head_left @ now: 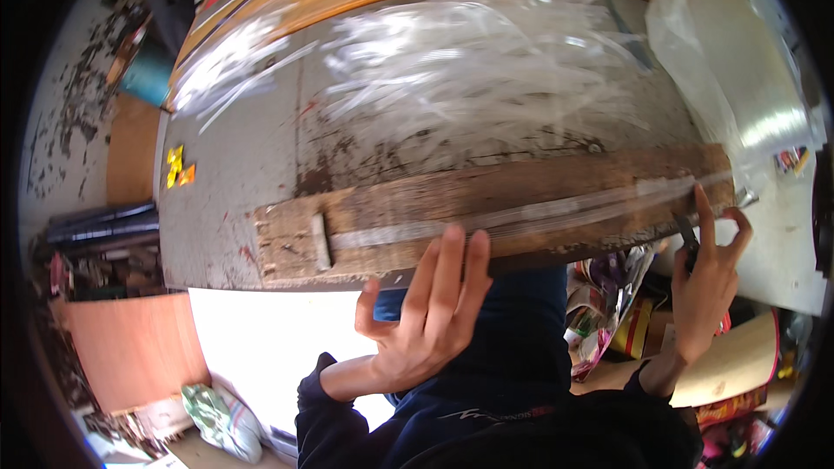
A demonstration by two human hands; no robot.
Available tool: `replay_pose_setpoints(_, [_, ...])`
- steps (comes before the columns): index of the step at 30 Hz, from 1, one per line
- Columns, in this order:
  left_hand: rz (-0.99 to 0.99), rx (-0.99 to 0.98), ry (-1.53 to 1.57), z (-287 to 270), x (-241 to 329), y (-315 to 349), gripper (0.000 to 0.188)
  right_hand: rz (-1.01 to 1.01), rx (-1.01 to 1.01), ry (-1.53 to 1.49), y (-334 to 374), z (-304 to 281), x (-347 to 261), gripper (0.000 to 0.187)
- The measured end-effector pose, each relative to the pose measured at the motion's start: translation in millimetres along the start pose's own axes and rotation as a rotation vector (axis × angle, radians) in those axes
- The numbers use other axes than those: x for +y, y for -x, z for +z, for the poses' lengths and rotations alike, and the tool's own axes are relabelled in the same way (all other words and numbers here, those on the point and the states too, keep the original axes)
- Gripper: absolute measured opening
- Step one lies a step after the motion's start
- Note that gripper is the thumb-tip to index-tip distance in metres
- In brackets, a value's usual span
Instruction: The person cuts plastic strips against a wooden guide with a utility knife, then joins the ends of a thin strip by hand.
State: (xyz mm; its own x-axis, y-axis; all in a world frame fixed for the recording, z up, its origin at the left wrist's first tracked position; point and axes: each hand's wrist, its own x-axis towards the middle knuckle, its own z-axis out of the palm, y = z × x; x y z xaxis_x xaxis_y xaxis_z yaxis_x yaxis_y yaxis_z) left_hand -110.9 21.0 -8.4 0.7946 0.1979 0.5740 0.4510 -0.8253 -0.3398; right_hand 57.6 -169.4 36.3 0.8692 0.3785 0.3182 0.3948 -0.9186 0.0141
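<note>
Strips [556, 210], likely light, limp and slippery, lie along our one board [521, 184]; we'd hold them flat near their ends. Blur prevents counting them. Our left hand [427, 317] spreads its fingers there; our right hand [711, 274] extends its index, any pinch on one dark tool [689, 243] unclear.

The left hand [426, 321] stretched three fingers forward, its leftmost digit standing apart; the right hand [712, 282] extended one finger straight, another crooked beside it
</note>
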Motion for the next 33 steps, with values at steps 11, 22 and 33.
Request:
replay_pose_setpoints(11, [-0.182,0.048,0.063,3,8,10,0.034,-0.266,0.004,-0.293,-19,9,16,0.059])
replay_pose_setpoints(22, [0.121,-0.092,0.048,-6,-10,-7,0.029,-0.056,0.005,-0.327,-5,19,10,0.072])
replay_pose_setpoints(33, [0.146,-0.112,0.016,-9,-10,-10,0.028,-0.023,0.043,-0.507,-1,22,11,0.072])
